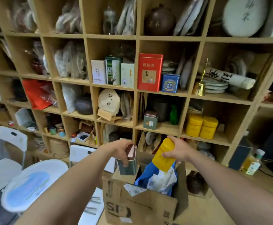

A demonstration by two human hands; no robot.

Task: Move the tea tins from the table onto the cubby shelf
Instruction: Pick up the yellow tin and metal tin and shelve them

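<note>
A: Holding one tin in each hand, the person stands before the cubby shelf [136, 90]. The left hand [122, 149] has its grip pressed around a grey-green tin [129, 166] with a pink lid. The right hand [175, 151] has its grip closed on a yellow tin [162, 157], which is tilted. Both tins are in the air above an open cardboard box [140, 207], not yet on the shelf.

B: How to place them well?

A: I think each tin should go beside its own kind. First turn the yellow tin upright, then set it near the yellow tins on the shelf [201, 127]. The grey-green one can stand just beside the same kind of tin on the shelf [150, 121]. Put the bottom down flat before opening the fingers.

B: How many are there?

A: In the hands, two tins: one yellow, one grey-green. On the shelf I count two yellow tins and one grey-green tin. No desk shows clearly, so I cannot tell whether more tins wait there.
</note>
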